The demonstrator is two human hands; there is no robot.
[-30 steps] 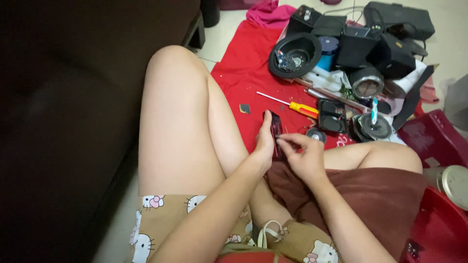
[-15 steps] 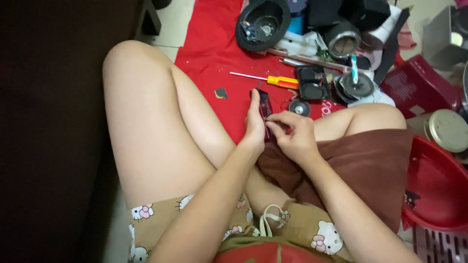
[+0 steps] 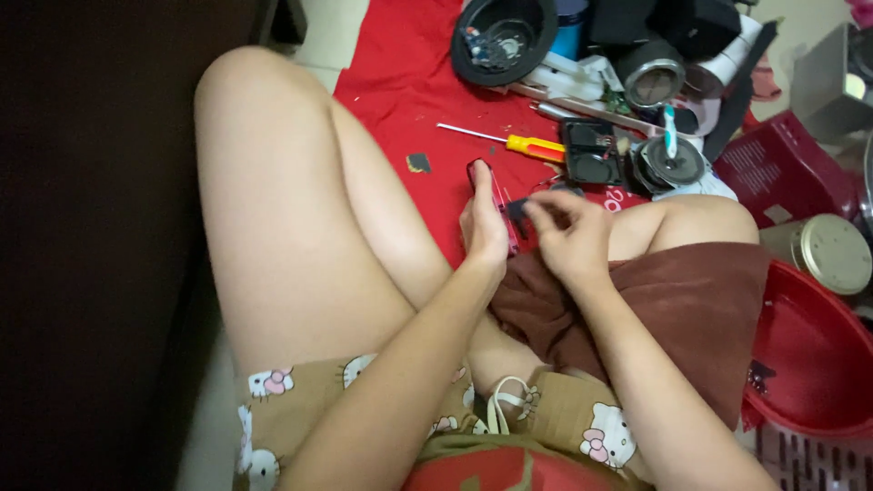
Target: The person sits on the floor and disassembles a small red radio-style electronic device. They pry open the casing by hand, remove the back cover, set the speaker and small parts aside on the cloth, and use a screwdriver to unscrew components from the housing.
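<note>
My left hand (image 3: pixel 483 223) grips a small flat dark red device (image 3: pixel 491 195), held on edge above the red cloth (image 3: pixel 400 100). My right hand (image 3: pixel 568 235) pinches a small dark part (image 3: pixel 516 209) against the device's right side with thumb and fingers. Both hands hover just in front of my crossed legs, above a brown cloth (image 3: pixel 673 309) draped over my right leg.
A yellow-handled screwdriver (image 3: pixel 518 143) lies on the red cloth beyond the hands, near a small dark square chip (image 3: pixel 418 163). Black speaker parts (image 3: pixel 503 36), round metal pieces (image 3: pixel 671 162) and a black tray (image 3: pixel 593 152) crowd the far side. A red basin (image 3: pixel 809 355) and a round tin (image 3: pixel 829 253) sit right.
The view has shifted so the clutter sits higher and nearer. My right fingers have moved up along the device's side and now pinch a small dark part there.
</note>
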